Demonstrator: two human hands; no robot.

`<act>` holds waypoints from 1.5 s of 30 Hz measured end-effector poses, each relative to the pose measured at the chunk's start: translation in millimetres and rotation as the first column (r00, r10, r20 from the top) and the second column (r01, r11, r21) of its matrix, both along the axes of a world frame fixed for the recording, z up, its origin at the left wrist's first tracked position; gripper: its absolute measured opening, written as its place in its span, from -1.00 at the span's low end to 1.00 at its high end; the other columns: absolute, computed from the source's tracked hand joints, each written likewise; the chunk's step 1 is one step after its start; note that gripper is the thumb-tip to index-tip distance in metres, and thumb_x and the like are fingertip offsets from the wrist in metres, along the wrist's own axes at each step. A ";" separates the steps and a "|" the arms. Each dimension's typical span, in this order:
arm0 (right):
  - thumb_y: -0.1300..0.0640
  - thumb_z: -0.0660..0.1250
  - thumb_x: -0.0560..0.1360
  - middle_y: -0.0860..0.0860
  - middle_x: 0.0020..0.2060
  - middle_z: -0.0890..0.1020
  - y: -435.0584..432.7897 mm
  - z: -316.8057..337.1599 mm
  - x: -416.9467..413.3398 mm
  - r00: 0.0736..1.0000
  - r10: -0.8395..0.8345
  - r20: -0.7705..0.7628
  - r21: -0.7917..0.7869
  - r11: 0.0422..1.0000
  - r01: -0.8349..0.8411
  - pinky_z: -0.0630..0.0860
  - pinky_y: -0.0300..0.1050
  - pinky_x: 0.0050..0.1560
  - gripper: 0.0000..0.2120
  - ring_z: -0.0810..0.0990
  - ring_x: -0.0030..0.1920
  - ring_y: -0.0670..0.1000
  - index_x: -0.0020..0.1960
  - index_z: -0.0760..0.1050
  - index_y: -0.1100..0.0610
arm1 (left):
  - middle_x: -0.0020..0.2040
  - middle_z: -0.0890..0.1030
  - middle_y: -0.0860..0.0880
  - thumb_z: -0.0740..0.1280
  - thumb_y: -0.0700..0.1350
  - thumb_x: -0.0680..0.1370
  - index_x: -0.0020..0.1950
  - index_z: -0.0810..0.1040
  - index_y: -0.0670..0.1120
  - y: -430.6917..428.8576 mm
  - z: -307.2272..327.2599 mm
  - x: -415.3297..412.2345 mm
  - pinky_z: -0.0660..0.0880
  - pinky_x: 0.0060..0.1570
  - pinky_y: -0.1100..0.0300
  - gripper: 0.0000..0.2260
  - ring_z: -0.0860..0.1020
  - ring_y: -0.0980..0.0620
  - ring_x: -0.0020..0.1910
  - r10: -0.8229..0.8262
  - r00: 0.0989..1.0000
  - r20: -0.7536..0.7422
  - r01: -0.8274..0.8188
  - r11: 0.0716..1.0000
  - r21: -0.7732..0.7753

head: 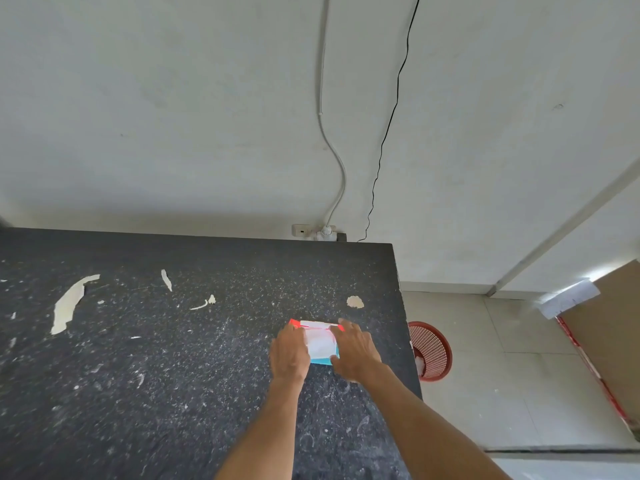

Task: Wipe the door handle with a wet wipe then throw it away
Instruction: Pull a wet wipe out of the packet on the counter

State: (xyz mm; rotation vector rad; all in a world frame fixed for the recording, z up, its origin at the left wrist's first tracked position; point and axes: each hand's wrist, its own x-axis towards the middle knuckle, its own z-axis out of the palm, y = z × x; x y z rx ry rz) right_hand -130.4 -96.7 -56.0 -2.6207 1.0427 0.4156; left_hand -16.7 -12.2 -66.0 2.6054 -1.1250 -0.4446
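Across the upper half of the frame, a pale, matte plastered wall (173, 98), faintly smudged. Below it, filling the lower left and centre, a broad black tabletop (138, 375) with a grainy, speckled surface, scuffed white and peeled in places to cream, ragged patches (67, 303). At the right, smooth light square floor tiles (502, 375), and at the far right edge a flat brown cardboard panel (613, 323) trimmed with red tape. Reaching up from the bottom centre, two bare forearms. On the floor just beyond the table's right edge, a round red plastic mesh basket (434, 351), partly hidden by the tabletop, with something white inside. Near that same edge, right of centre in the frame, a small soft rectangular wet-wipe pack (320, 344), glossy white film with a red strip along the top and blue along the bottom, lying flat on the tabletop between both hands. Left hand (289, 351) laid on the pack's left end, fingers straight, pressing it down. Right hand (353, 351) over the right end, fingertips at the red strip, thumb near the blue edge; cannot tell whether pinching or merely resting. Down the wall, a thick white cable (344, 174) curving into a white plug at a pale socket strip (313, 232) behind the table's far edge, and beside it a thin black wire (380, 161)
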 end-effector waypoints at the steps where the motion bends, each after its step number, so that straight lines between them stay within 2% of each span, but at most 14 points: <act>1: 0.04 0.33 0.54 0.09 0.47 0.26 0.5 0.6 -0.7 0.999 -0.031 0.037 -0.021 0.999 0.031 0.26 0.10 0.43 -0.44 0.25 0.45 0.13 0.48 0.21 0.03 | 0.15 0.60 -0.06 0.34 -0.09 0.56 0.18 0.57 -0.11 1.1 1.2 0.1 0.59 0.01 0.22 -0.78 0.59 0.03 0.08 -0.012 1.000 0.002 0.012 1.000 -0.024; 4: 0.09 0.35 0.52 0.06 0.31 0.44 2.7 3.5 3.0 0.984 -0.120 0.133 -0.066 0.989 0.130 0.44 -0.05 0.29 -0.56 0.45 0.26 0.06 0.38 0.38 0.01 | 0.11 0.59 -0.01 0.42 -0.09 0.50 0.03 0.61 -0.04 3.3 8.1 3.6 0.50 0.10 0.21 -0.87 0.56 0.05 0.09 -0.009 1.000 -0.027 0.007 0.996 -0.084; 6: 0.10 0.35 0.54 0.04 0.25 0.55 4.9 6.1 7.6 0.973 -0.167 0.160 -0.018 0.985 0.171 0.56 -0.09 0.17 -0.64 0.57 0.16 0.04 0.33 0.47 0.00 | 0.07 0.62 0.01 0.46 -0.12 0.46 -0.09 0.60 -0.01 3.1 11.6 7.1 0.48 0.16 0.16 -0.93 0.56 0.05 0.08 -0.002 0.996 -0.087 -0.010 0.991 -0.131; 9: 0.08 0.35 0.55 0.04 0.19 0.62 6.5 7.7 13.0 0.968 -0.187 0.169 0.060 0.982 0.179 0.62 -0.07 0.06 -0.70 0.65 0.07 0.06 0.28 0.52 -0.02 | 0.01 0.68 0.04 0.51 -0.15 0.41 -0.18 0.60 0.02 4.0 16.5 9.8 0.50 0.15 0.08 -0.88 0.60 0.03 0.02 -0.033 0.980 -0.198 -0.001 0.985 -0.171; 13: 0.12 0.32 0.55 0.05 0.08 0.67 6.6 8.3 16.6 0.961 -0.214 0.175 0.046 0.977 0.210 0.62 -0.08 -0.03 -0.80 0.67 -0.03 0.06 0.15 0.61 -0.01 | -0.03 0.68 0.04 0.49 -0.16 0.43 -0.14 0.58 0.00 5.7 18.5 10.6 0.57 0.00 0.15 -0.88 0.62 0.05 -0.01 -0.084 0.959 -0.270 0.033 0.982 -0.186; 15: 0.13 0.33 0.55 0.04 0.07 0.66 7.6 7.8 16.2 0.958 -0.220 0.185 0.024 0.975 0.219 0.62 -0.09 -0.04 -0.81 0.66 -0.05 0.05 0.13 0.63 0.00 | 0.02 0.67 0.02 0.47 -0.18 0.44 -0.05 0.56 -0.03 7.1 18.3 12.4 0.59 -0.03 0.18 -0.85 0.62 0.04 0.01 -0.088 0.959 -0.270 0.043 0.985 -0.167; 19: 0.06 0.26 0.58 0.00 0.17 0.58 6.0 9.2 12.3 0.914 -0.269 0.304 -0.024 0.957 0.289 0.58 -0.17 0.08 -0.77 0.59 0.04 -0.02 0.21 0.54 0.05 | 0.22 0.60 0.00 0.42 -0.17 0.49 0.31 0.46 -0.03 12.1 13.2 13.6 0.54 0.15 0.15 -0.60 0.57 0.01 0.18 -0.120 0.970 -0.211 0.115 0.993 -0.038; 21: 0.02 0.21 0.60 -0.01 0.20 0.56 3.3 12.1 9.5 0.884 -0.295 0.363 -0.036 0.943 0.330 0.53 -0.19 0.12 -0.75 0.57 0.08 -0.02 0.21 0.50 0.06 | 0.29 0.56 -0.03 0.39 -0.16 0.51 0.40 0.40 -0.02 14.3 10.5 11.7 0.51 0.20 0.13 -0.54 0.55 -0.01 0.23 -0.120 0.976 -0.182 0.128 0.991 0.031; 25: -0.01 0.18 0.60 0.01 0.11 0.64 -1.8 20.4 7.0 0.814 -0.367 0.450 -0.006 0.910 0.414 0.59 -0.12 0.08 -0.77 0.63 -0.02 -0.02 0.18 0.47 0.06 | 0.29 0.55 -0.06 0.36 -0.16 0.54 0.40 0.40 -0.07 16.8 6.4 6.2 0.48 0.18 0.15 -0.57 0.54 -0.01 0.22 -0.130 0.983 -0.133 0.142 0.986 0.085; 29: -0.01 0.16 0.61 0.02 0.00 0.68 -6.8 29.1 8.8 0.722 -0.467 0.510 0.063 0.857 0.511 0.61 -0.19 -0.10 -0.79 0.59 -0.22 -0.05 0.16 0.43 0.05 | 0.26 0.55 -0.05 0.37 -0.16 0.53 0.38 0.43 -0.07 16.3 5.3 2.1 0.48 0.17 0.17 -0.59 0.54 0.01 0.22 -0.158 0.982 -0.106 0.166 0.984 0.063; 35: 0.12 0.20 0.61 0.10 0.05 0.66 -5.9 36.8 9.9 0.597 -0.460 0.657 0.092 0.835 0.542 0.61 -0.15 -0.20 -0.73 0.66 -0.17 0.04 0.30 0.36 0.07 | 0.26 0.53 -0.04 0.38 -0.12 0.53 0.33 0.44 -0.06 18.4 7.8 3.7 0.46 0.24 0.13 -0.62 0.51 0.02 0.21 -0.186 0.982 -0.038 0.187 0.982 0.024; 38: 0.18 0.28 0.57 0.10 0.07 0.66 -3.6 32.8 10.5 0.670 -0.368 0.645 0.018 0.884 0.468 0.63 -0.16 -0.16 -0.75 0.67 -0.12 0.05 0.24 0.47 0.10 | 0.24 0.50 -0.02 0.38 -0.07 0.51 0.30 0.39 -0.05 18.0 9.7 7.7 0.45 0.20 0.20 -0.61 0.49 0.07 0.17 -0.147 0.988 0.045 0.147 0.989 -0.009; 41: 0.18 0.28 0.58 0.04 0.15 0.65 0.0 21.4 11.0 0.794 -0.362 0.487 0.012 0.913 0.409 0.64 -0.17 -0.08 -0.73 0.68 -0.02 0.02 0.26 0.51 0.06 | 0.29 0.45 -0.02 0.40 -0.08 0.49 0.36 0.36 -0.03 16.0 7.7 8.9 0.41 0.24 0.17 -0.53 0.44 0.06 0.23 -0.223 0.969 0.104 0.227 0.974 -0.028; 45: 0.14 0.35 0.54 0.03 0.13 0.65 8.4 6.3 9.0 0.913 -0.337 0.230 0.047 0.941 0.336 0.64 -0.17 -0.06 -0.70 0.67 -0.01 0.00 0.27 0.51 0.05 | 0.38 0.42 0.02 0.36 -0.11 0.49 0.39 0.36 0.02 18.5 1.8 8.8 0.27 0.37 0.06 -0.53 0.36 0.04 0.37 -0.404 0.905 0.134 0.398 0.915 0.069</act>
